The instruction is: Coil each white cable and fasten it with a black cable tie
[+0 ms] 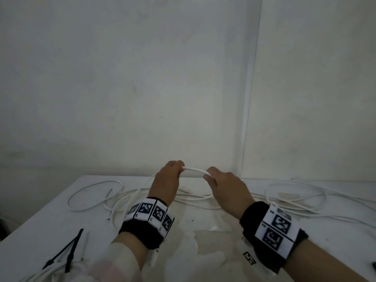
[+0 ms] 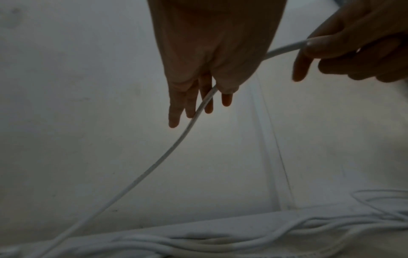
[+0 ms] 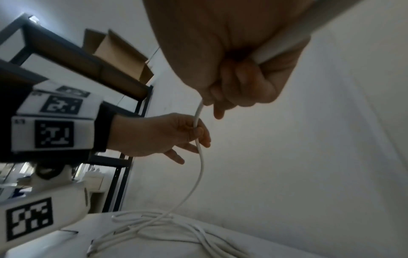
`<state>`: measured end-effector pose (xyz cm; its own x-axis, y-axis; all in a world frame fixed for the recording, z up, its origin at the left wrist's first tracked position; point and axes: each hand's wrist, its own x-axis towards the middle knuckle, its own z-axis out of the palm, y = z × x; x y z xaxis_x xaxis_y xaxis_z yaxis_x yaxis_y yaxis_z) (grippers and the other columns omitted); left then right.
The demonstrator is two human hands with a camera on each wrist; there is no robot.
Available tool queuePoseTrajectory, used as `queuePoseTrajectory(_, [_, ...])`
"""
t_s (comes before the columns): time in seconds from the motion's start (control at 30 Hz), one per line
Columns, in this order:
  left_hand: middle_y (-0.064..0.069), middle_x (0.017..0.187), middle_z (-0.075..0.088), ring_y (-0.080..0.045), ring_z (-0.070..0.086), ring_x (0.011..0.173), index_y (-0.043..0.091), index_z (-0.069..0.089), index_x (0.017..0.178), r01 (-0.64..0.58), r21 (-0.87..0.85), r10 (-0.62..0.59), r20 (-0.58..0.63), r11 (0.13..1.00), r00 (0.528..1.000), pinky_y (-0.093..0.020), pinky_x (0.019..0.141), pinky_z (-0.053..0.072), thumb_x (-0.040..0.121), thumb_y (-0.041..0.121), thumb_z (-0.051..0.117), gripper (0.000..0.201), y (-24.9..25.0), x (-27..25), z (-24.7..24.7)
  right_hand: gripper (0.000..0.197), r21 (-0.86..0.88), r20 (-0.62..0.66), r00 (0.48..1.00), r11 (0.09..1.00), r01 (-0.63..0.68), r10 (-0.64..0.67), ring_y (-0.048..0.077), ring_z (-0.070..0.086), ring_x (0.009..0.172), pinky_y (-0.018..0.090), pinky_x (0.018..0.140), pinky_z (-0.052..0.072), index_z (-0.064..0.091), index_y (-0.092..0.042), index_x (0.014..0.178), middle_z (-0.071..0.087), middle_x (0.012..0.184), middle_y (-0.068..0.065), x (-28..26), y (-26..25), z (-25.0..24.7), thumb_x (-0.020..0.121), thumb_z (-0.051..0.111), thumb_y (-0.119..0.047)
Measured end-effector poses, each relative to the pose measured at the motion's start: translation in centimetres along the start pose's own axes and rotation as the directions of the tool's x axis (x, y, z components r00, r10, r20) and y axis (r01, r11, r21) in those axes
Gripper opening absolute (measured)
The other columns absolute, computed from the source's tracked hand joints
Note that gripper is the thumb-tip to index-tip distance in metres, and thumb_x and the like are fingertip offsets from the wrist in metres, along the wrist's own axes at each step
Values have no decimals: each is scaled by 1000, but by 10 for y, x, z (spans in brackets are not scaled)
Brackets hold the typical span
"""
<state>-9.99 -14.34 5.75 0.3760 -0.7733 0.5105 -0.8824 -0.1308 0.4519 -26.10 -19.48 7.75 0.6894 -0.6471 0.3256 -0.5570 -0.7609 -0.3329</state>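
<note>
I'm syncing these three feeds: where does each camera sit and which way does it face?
Head: looks down at the table; left hand and right hand hold the white cable.
Left wrist: looks along the left fingers toward the wall.
Right wrist: looks along its knuckles toward the shelf.
All three views share the cable.

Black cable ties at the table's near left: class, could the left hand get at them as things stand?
Probably not yet: the left hand is pinching the white cable. Once it lets go, nothing blocks the black cable ties.
</note>
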Motion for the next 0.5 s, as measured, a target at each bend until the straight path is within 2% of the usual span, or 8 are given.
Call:
queuePoseTrajectory(0.07, [-7,90,51,-23,51,79,8,53,95,13,43,-13,3,999,1000,-27,65,31,99,10,36,17,-7,0,-4,32,55,-78,997,998,18,-13,25,43,66,31,58,31,47,-13,108,43,65,0,-4,7,-5,99,28,-37])
queuePoseTrajectory(0.1, [-3,82,46,-21,47,75,13,47,90,27,66,-27,8,997,1000,-26,62,26,99,10,35,15,-13,0,-5,31,78,-106,994,997,19,-11,26,43,64,32,57,31,47,-13,107,42,63,0,-7,11,-10,99,28,-37])
queuePoseTrajectory(0.17, [2,71,39,-20,43,72,15,39,86,79,86,-82,27,993,996,-27,61,25,99,11,35,14,-25,-2,-8,30,131,-154,988,991,22,-1,27,46,64,32,58,33,47,-16,109,46,65,3,-11,19,-20,98,29,-37])
queuePoseTrajectory(0.27, [-6,73,47,-22,48,73,11,39,83,173,66,-175,23,983,984,-29,63,29,99,13,34,17,-42,-8,-15,25,258,-232,970,966,-12,74,31,52,66,36,62,40,48,-24,114,53,67,9,-16,36,-34,98,31,-34])
queuePoseTrajectory(0.37, [-19,84,59,-31,58,80,6,42,84,287,22,-287,12,958,958,-36,67,38,99,13,35,17,-59,-17,-21,25,263,-270,947,960,-100,173,29,52,69,33,63,36,52,-25,113,53,67,3,-17,57,-44,98,34,-33])
queuePoseTrajectory(0.43, [-23,88,64,-33,61,83,6,47,82,349,-53,-349,4,936,937,-37,72,43,98,15,37,21,-65,-21,-24,26,209,-290,928,962,-178,234,30,54,81,32,68,35,53,-21,113,58,82,6,-15,70,-47,98,34,-30])
queuePoseTrajectory(0.5, [-18,78,66,-29,60,77,9,49,76,383,-100,-383,16,918,923,-33,69,41,99,20,39,27,-66,-25,-29,28,161,-297,914,958,-236,275,32,53,89,33,72,34,54,-17,114,59,96,10,-14,81,-48,98,34,-27])
